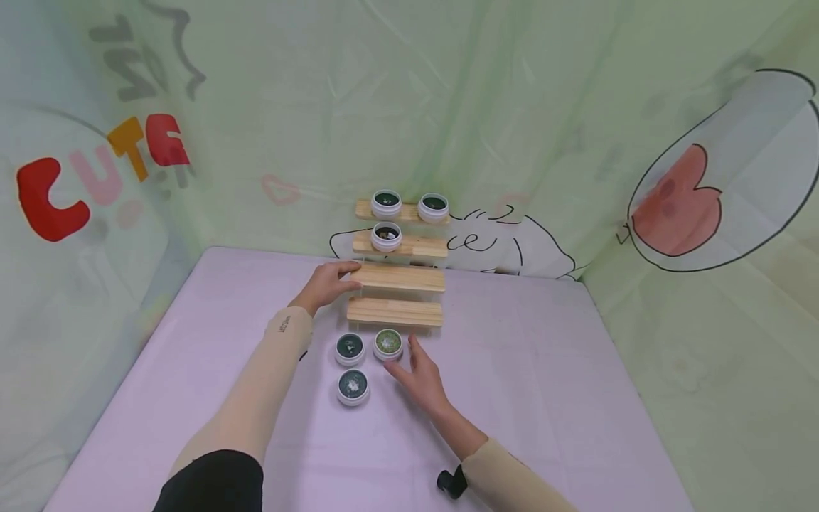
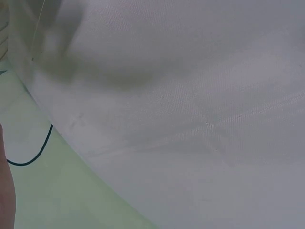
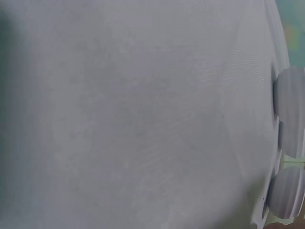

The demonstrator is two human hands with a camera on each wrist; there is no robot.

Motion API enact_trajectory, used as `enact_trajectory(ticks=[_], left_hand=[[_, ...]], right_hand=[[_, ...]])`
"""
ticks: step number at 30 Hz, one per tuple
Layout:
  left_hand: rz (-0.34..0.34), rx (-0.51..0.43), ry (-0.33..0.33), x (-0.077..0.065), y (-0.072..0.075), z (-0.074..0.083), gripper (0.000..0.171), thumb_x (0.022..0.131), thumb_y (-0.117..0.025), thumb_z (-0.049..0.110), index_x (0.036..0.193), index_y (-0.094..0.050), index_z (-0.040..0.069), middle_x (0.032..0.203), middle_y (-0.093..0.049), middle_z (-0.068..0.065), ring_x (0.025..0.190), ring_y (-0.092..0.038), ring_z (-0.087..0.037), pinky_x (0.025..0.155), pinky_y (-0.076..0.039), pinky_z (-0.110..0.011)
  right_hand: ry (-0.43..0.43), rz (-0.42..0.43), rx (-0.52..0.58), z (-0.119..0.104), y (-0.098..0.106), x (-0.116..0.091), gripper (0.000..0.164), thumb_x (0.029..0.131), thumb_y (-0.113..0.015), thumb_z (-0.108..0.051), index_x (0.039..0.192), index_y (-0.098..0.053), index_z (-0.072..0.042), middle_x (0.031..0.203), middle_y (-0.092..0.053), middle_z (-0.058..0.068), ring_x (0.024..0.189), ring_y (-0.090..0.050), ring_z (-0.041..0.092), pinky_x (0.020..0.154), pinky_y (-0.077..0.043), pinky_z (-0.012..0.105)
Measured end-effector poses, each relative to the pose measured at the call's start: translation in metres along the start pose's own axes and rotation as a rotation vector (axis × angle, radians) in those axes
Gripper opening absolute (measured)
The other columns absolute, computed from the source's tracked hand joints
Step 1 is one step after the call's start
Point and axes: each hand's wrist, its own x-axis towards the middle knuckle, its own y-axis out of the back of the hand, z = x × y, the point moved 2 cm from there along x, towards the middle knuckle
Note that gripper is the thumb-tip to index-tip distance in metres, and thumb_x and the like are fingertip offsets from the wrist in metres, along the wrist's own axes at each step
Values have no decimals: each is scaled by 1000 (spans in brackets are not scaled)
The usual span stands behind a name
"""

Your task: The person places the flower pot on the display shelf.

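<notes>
A wooden stepped rack (image 1: 398, 293) with several tiers stands at the back of the lilac table. Two white jars (image 1: 387, 203) (image 1: 433, 207) with dark contents sit on its top step and one jar (image 1: 387, 236) on the second. My left hand (image 1: 329, 282) rests with straight fingers on the left end of the third step. Three more jars stand on the table in front: a dark one (image 1: 350, 348), a light-green one (image 1: 387, 343) and another dark one (image 1: 353, 386). My right hand (image 1: 416, 373) lies open just right of the light-green jar, holding nothing.
The lilac tablecloth (image 1: 531, 398) is bounded by green printed sheeting (image 1: 672, 313) at the back and on both sides. In the right wrist view, white jar sides (image 3: 290, 109) show at the right edge. The left wrist view shows only cloth (image 2: 190, 119) and green sheeting.
</notes>
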Motion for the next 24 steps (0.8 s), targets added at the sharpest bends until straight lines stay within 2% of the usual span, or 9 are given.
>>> enact_trajectory(ticks=[6, 12, 17, 24], left_hand=[[-1, 6, -2, 0, 0, -1, 54, 89, -73, 15, 137, -54, -3, 143, -51, -17, 135, -44, -32, 114, -38, -36], [0, 3, 1, 1, 0, -3, 54, 89, -73, 16, 137, -54, -2, 143, -51, -16, 135, -44, -31, 114, -38, -36], [-3, 2, 5, 2, -2, -4, 54, 89, -73, 17, 137, -54, -1, 143, -51, -16, 135, -44, -31, 114, -38, -35], [2, 23, -9, 4, -1, -4, 54, 89, -73, 17, 137, -55, -1, 143, -51, -16, 134, -45, -31, 113, -39, -35]], right_hand=[[-9, 7, -13, 2, -5, 7, 90, 87, -75, -35, 149, -27, 9, 153, -29, 26, 138, -36, 40, 112, -38, 47], [19, 20, 20, 2, -10, 14, 89, 86, -77, -28, 149, -26, 9, 153, -28, 26, 138, -36, 40, 113, -36, 45], [35, 33, 29, 2, -16, 19, 89, 86, -77, -27, 149, -27, 9, 152, -32, 27, 139, -35, 38, 114, -35, 45], [52, 71, -3, 1, -21, 24, 86, 85, -77, -30, 146, -32, 11, 147, -39, 29, 135, -41, 37, 113, -37, 46]])
